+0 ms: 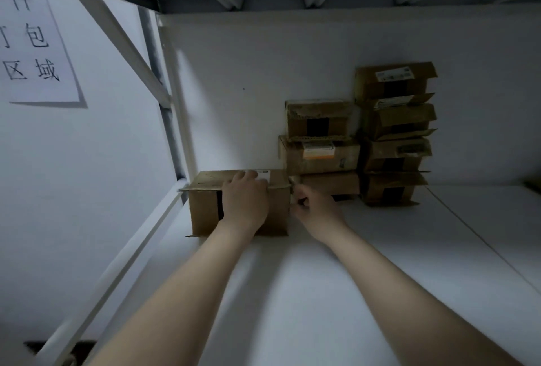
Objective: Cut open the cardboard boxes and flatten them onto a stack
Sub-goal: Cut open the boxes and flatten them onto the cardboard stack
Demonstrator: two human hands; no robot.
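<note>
Forearms are reaching over the white shelf, left hand lying flat, fingers spread, pressing the cardboard box at the far left corner. Right hand is curling shut at the box's right edge on something small, cannot tell what. If it's a blade, it's risking slipping toward the left hand or knocking the stacked boxes just beside.

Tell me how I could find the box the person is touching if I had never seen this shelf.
Look at the white shelf and follow it to its far left corner, beside the metal post. One cardboard box stands there alone, with the left hand flat on its front and the right hand at its right edge. The other boxes are piled in two stacks to its right.
</note>
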